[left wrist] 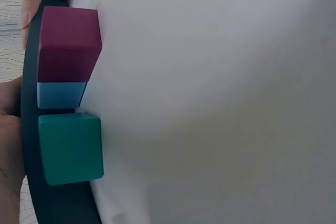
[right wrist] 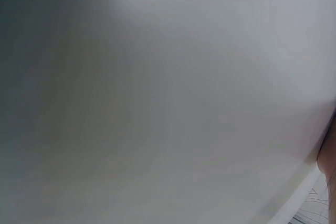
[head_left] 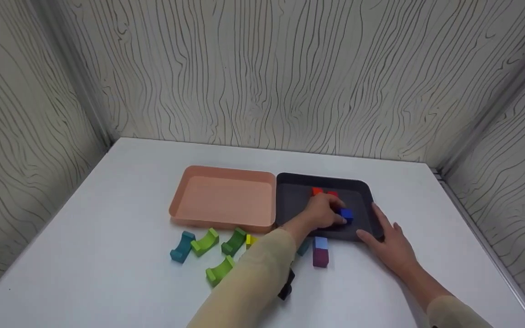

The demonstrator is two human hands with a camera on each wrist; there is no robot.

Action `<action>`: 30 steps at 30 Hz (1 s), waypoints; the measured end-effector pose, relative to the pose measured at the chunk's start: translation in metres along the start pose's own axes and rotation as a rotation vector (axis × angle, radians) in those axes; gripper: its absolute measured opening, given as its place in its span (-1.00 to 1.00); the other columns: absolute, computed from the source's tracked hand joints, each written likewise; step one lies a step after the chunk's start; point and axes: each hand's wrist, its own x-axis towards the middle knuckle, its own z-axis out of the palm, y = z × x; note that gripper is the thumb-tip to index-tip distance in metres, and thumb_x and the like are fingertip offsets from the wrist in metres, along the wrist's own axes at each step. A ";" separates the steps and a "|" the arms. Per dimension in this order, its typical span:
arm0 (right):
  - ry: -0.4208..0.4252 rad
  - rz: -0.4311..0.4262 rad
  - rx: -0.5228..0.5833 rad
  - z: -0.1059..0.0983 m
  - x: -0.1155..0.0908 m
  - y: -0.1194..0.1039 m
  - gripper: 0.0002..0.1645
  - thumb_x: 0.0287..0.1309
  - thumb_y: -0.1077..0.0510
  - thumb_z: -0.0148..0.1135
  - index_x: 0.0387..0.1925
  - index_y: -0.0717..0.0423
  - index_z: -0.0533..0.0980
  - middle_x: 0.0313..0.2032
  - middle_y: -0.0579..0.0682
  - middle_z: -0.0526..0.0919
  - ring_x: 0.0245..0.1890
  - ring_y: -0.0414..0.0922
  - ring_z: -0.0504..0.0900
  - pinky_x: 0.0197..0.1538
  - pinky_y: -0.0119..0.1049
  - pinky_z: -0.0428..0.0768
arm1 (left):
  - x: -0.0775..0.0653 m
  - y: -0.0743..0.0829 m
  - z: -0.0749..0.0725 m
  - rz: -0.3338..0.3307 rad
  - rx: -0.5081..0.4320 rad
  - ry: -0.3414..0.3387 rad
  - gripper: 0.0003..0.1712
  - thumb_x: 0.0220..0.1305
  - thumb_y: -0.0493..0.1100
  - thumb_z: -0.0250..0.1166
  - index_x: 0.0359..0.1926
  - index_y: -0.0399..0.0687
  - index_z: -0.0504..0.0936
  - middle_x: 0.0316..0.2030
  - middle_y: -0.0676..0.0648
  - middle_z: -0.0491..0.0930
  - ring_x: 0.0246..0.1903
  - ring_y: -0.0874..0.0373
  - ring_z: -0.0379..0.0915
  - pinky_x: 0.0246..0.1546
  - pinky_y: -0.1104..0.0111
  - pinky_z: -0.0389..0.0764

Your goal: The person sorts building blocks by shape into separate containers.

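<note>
Reaching into the dark tray (head_left: 290,205), my left hand (head_left: 322,212) pinches a blue block (head_left: 346,215) between thumb and fingers. Just beyond that hand, red blocks (head_left: 317,191) lie in the tray, partly hidden by it. My right hand (head_left: 392,246) rests at the tray's near right corner, fingers spread along the side and thumb at the front wall. Close in front of the tray stand a purple block (left wrist: 69,44), a light blue block (left wrist: 61,95) and a teal block (left wrist: 71,149). The right wrist view holds mostly blurred white table.
A pink tray (head_left: 226,200) adjoins the dark one on its left. Nearer lie arched blocks: a teal one (head_left: 182,247), a lime one (head_left: 205,242) and a dark green one (head_left: 234,242). The left sleeve partly covers a yellow piece (head_left: 250,240) and a black object (head_left: 286,287).
</note>
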 end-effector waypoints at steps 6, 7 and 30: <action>-0.003 0.010 -0.001 -0.001 -0.002 -0.001 0.15 0.44 -0.50 0.09 0.74 -0.19 -0.19 0.56 0.48 0.12 0.52 0.64 -0.09 0.36 0.65 0.08 | 0.001 0.001 0.001 -0.019 -0.006 -0.001 -0.64 0.12 -0.25 0.67 -0.05 0.12 0.85 -0.16 0.16 0.72 -0.12 0.30 0.56 0.11 0.41 0.60; -0.003 0.010 0.000 -0.001 -0.002 -0.001 0.15 0.44 -0.50 0.09 0.74 -0.19 -0.19 0.56 0.48 0.12 0.52 0.64 -0.09 0.36 0.65 0.08 | 0.001 0.001 0.001 -0.019 -0.005 -0.001 -0.63 0.12 -0.24 0.67 -0.04 0.12 0.84 -0.15 0.17 0.72 -0.12 0.30 0.56 0.11 0.41 0.60; -0.002 0.007 -0.004 0.001 -0.001 0.000 0.16 0.43 -0.52 0.07 0.74 -0.19 -0.20 0.57 0.47 0.10 0.52 0.65 -0.11 0.35 0.67 0.06 | -0.025 0.024 -0.044 0.160 -0.111 -0.051 -0.56 0.24 -0.11 0.61 0.14 0.07 0.77 -0.04 0.14 0.72 -0.02 0.29 0.59 0.00 0.45 0.63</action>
